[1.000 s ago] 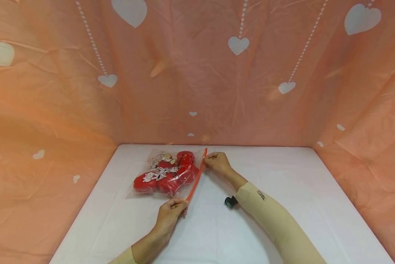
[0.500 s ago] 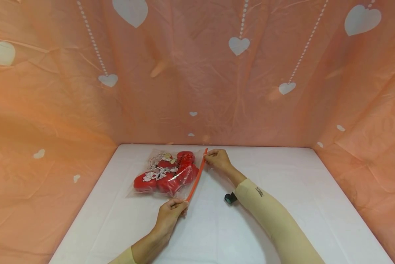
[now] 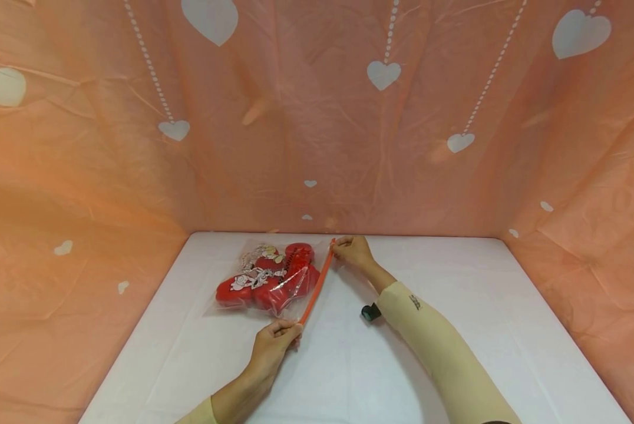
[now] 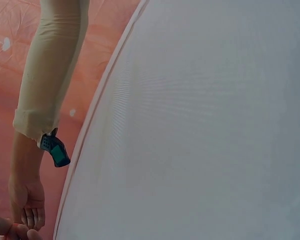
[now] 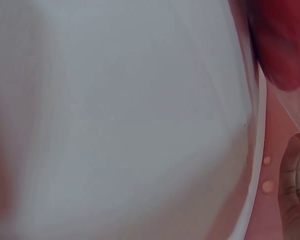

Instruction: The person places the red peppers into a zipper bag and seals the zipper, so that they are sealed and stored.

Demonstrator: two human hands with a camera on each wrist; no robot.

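A clear plastic zip bag [image 3: 232,310] with printed cartoon figures lies toward the back of the table, left of centre. Several glossy red objects [image 3: 269,288] fill it. Along its right side runs an orange zip strip [image 3: 317,287], slanting from near to far. My left hand [image 3: 271,346] pinches the strip's near end between thumb and fingers. Close to its far end, my right hand [image 3: 352,251] pinches the strip with thumb and forefinger. In the right wrist view part of the red contents [image 5: 285,45] shows beside fingers [image 5: 292,165].
A white cloth covers the table [image 3: 455,306]. An orange curtain [image 3: 317,147] with white hearts encloses it behind and at both sides. A small dark camera [image 3: 370,312] sticks out from the right wrist, under a beige sleeve [image 3: 439,341].
My right hand has slid along the strip toward its far end, away from me. My left hand keeps its grip at the near end, and the bag has hardly shifted.
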